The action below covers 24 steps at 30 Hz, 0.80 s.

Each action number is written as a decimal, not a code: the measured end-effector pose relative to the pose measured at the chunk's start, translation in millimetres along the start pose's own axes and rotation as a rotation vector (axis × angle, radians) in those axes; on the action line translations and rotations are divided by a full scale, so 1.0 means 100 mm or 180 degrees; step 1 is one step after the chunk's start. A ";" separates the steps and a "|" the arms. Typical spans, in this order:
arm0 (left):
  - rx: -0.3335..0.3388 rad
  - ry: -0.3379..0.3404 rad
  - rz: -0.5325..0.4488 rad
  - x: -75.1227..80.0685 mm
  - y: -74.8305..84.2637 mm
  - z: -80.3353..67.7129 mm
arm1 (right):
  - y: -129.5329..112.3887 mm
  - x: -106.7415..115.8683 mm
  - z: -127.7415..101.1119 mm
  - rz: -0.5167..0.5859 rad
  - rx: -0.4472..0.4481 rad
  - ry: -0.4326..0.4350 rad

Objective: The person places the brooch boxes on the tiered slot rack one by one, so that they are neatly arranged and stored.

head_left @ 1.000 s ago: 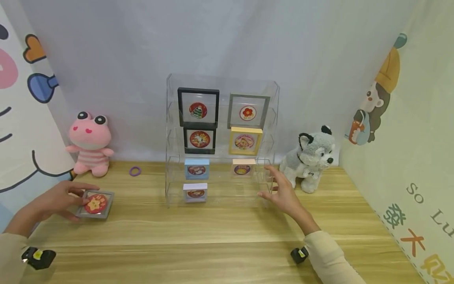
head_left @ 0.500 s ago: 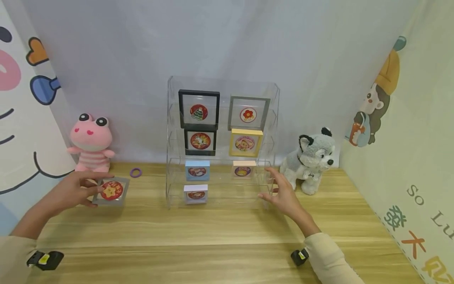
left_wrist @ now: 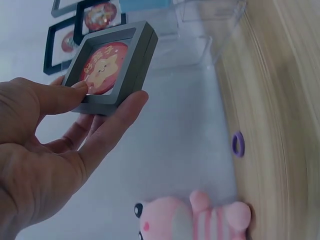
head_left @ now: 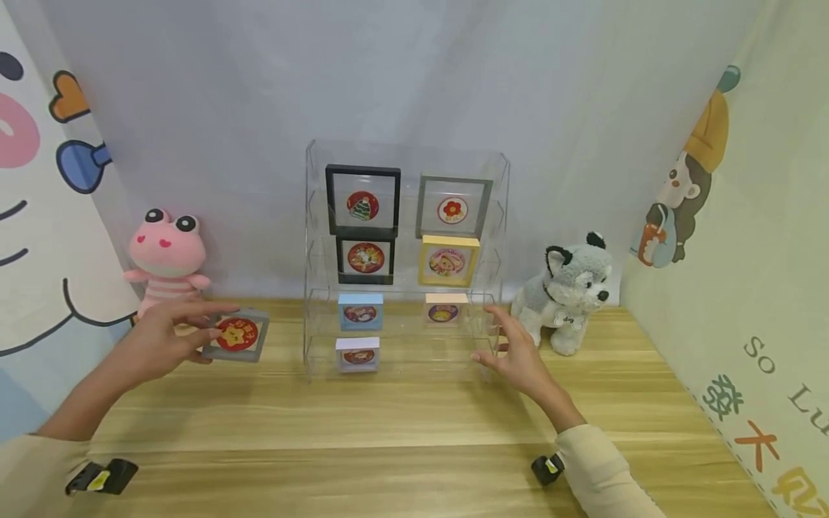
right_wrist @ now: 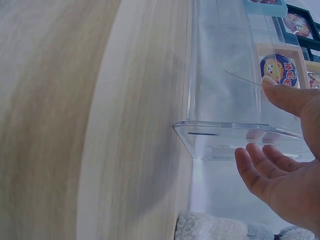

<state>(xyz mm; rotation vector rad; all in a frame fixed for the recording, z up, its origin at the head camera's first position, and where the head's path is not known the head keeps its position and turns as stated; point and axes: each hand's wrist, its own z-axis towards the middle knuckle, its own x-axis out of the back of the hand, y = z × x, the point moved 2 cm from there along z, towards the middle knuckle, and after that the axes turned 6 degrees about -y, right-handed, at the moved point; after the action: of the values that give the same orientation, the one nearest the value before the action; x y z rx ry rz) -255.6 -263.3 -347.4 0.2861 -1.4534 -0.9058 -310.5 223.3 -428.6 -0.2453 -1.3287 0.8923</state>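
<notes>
1. The grey framed badge [head_left: 236, 335] is pinched between thumb and fingers of the left hand [head_left: 162, 339], above the table [head_left: 414, 432], left of the clear display rack [head_left: 404, 259].
2. The right hand [head_left: 518, 356] is held open, fingers relaxed, against the rack's right side.

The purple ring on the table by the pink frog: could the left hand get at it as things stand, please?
Probably not at once. The left hand grips the grey frame, so its fingers are occupied. The purple ring lies in the open on the table near the pink frog, with nothing covering it.
</notes>
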 end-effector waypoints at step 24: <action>-0.0758 0.0152 -0.0200 -0.68 0.54 0.49 | 0.00 0.00 0.00 -0.0009 0.0074 0.0112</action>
<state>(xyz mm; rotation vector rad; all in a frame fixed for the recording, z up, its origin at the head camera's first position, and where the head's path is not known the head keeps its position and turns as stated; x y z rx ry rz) -273.3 -165.6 -353.0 0.1755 -1.2840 -1.1049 -310.0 222.9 -428.6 -0.2400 -1.2850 0.8969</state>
